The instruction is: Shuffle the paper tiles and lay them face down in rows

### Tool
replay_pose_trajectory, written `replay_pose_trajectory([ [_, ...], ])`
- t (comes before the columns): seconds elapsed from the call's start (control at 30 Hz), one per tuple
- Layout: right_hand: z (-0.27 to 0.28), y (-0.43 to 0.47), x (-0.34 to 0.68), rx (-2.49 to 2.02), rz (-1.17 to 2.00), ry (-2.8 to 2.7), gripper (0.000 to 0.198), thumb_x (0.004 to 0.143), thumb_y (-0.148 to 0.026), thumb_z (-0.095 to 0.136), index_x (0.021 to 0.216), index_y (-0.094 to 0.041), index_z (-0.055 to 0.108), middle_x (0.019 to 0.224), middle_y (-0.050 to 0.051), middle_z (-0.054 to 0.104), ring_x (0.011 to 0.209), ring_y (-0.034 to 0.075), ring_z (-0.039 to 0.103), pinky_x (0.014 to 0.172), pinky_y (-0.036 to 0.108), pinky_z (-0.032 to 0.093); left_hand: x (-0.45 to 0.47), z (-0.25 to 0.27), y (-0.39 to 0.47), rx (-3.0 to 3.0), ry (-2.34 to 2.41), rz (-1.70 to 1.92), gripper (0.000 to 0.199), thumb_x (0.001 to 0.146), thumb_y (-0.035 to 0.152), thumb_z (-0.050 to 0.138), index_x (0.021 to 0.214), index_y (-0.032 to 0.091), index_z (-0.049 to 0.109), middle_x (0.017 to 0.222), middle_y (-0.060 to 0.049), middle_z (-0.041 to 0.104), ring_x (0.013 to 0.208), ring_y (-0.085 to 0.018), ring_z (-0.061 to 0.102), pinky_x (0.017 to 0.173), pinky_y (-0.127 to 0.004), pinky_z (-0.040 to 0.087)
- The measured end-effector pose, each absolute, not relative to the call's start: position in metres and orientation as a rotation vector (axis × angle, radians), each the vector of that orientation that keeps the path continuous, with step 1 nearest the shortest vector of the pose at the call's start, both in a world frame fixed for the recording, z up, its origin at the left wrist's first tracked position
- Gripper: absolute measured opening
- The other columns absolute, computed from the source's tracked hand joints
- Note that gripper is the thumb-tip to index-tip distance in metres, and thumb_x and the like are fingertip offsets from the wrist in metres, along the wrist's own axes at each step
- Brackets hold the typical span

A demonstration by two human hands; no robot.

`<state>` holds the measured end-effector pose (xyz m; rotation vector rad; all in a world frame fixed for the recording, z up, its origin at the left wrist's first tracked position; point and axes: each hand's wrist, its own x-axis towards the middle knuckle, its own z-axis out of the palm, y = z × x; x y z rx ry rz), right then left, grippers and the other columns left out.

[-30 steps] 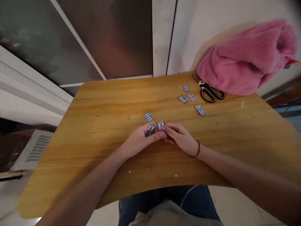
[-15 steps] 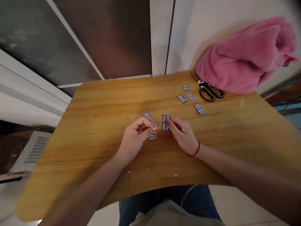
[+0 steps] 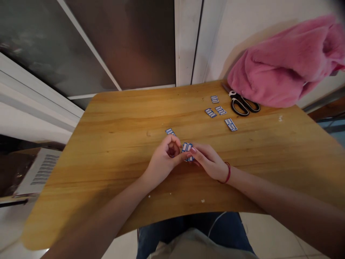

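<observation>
In front of my body, both hands meet over the wooden table [image 3: 126,151] at a small white label piece with blue-bordered boxes [image 3: 185,146]. My right hand [image 3: 210,162], with a red cord on its wrist, pinches it under the thumb. My left hand [image 3: 164,158] is closed, its thumb pressed at the piece's left side and its fingers curled. The fingers hide part of the piece, and I cannot tell whether several are stacked. Just beyond my left fingers lies another label piece [image 3: 169,132], partly covered.
Several similar pieces lie farther back, among them a larger one [image 3: 231,124]. Black-handled scissors [image 3: 239,104] rest beside a pink plush item [image 3: 280,68] at the back right. White scraps [image 3: 203,200] dot the near edge. A glazed door [image 3: 134,43] stands behind the table.
My left hand has moved right, its thumb now at the piece in my right hand. That piece has come lower and nearer me. The piece under my left hand no longer shows separately.
</observation>
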<state>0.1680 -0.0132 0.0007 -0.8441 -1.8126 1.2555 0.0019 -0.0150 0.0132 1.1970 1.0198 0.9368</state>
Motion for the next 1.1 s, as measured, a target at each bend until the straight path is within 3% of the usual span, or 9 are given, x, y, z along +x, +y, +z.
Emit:
replay_pose_trajectory([
  [0.13, 0.0, -0.012, 0.166, -0.979, 1.267, -1.787, 0.046, 0.097, -0.045, 0.037, 0.064, -0.016, 0.046, 0.054, -0.002, 0.04, 0.049, 0.007, 0.036, 0.049, 0.022, 0.028, 0.001, 0.01, -0.019, 1.44, 1.079, 0.958, 0.035, 0.069, 0.027, 0.079, 0.079, 0.021, 0.047, 0.057, 0.01, 0.037, 0.051, -0.007, 0.033, 0.051, -0.02, 0.028],
  [0.23, -0.003, -0.01, 0.165, -1.109, 1.277, -1.673, 0.049, 0.096, -0.05, 0.037, 0.063, -0.015, 0.046, 0.053, -0.002, 0.043, 0.046, 0.006, 0.036, 0.045, 0.022, 0.027, -0.007, 0.01, -0.014, 1.548, 1.134, 0.966, 0.03, 0.074, 0.034, 0.075, 0.081, 0.021, 0.049, 0.059, 0.008, 0.039, 0.053, -0.008, 0.034, 0.052, -0.022, 0.029],
  [0.37, -0.005, -0.008, 0.164, -1.126, 1.319, -1.531, 0.046, 0.096, -0.052, 0.036, 0.083, -0.013, 0.058, 0.065, 0.001, 0.056, 0.044, 0.005, 0.038, 0.042, 0.021, 0.029, -0.026, 0.005, 0.011, 1.735, 1.404, 1.087, 0.013, 0.084, 0.032, 0.063, 0.088, 0.021, 0.055, 0.076, 0.001, 0.051, 0.072, -0.014, 0.047, 0.07, -0.026, 0.038],
  [0.47, -0.005, -0.007, 0.164, -1.12, 1.314, -1.518, 0.046, 0.097, -0.05, 0.036, 0.102, -0.013, 0.062, 0.073, 0.002, 0.061, 0.045, 0.004, 0.039, 0.043, 0.019, 0.031, -0.036, -0.005, 0.03, 2.014, 1.679, 0.944, 0.022, 0.081, 0.029, 0.068, 0.1, 0.022, 0.061, 0.097, -0.005, 0.055, 0.097, -0.022, 0.046, 0.091, -0.035, 0.036],
  [0.53, -0.005, -0.005, 0.163, -1.126, 1.312, -1.507, 0.047, 0.097, -0.05, 0.036, 0.108, -0.013, 0.062, 0.076, 0.003, 0.062, 0.044, 0.004, 0.04, 0.044, 0.019, 0.033, -0.036, -0.009, 0.038, 2.081, 1.8, 0.79, 0.029, 0.081, 0.035, 0.067, 0.106, 0.023, 0.062, 0.106, -0.007, 0.053, 0.104, -0.024, 0.044, 0.096, -0.038, 0.034],
  [0.8, -0.008, 0.002, 0.161, -1.105, 1.367, -1.356, 0.046, 0.094, -0.051, 0.041, 0.107, -0.011, 0.06, 0.075, 0.004, 0.063, 0.041, 0.004, 0.041, 0.039, 0.019, 0.033, -0.022, 0.0, 0.036, 1.982, 1.828, 0.581, 0.023, 0.076, 0.029, 0.073, 0.094, 0.022, 0.061, 0.105, -0.005, 0.057, 0.104, -0.024, 0.048, 0.091, -0.039, 0.032],
  [1.1, -0.011, 0.004, 0.161, -1.077, 1.426, -1.304, 0.044, 0.091, -0.053, 0.045, 0.098, -0.012, 0.058, 0.075, 0.004, 0.064, 0.04, 0.004, 0.043, 0.039, 0.019, 0.035, -0.022, -0.006, 0.034, 1.818, 1.513, 0.857, 0.018, 0.075, 0.011, 0.066, 0.084, 0.02, 0.052, 0.082, 0.001, 0.061, 0.079, -0.015, 0.055, 0.08, -0.032, 0.038],
])
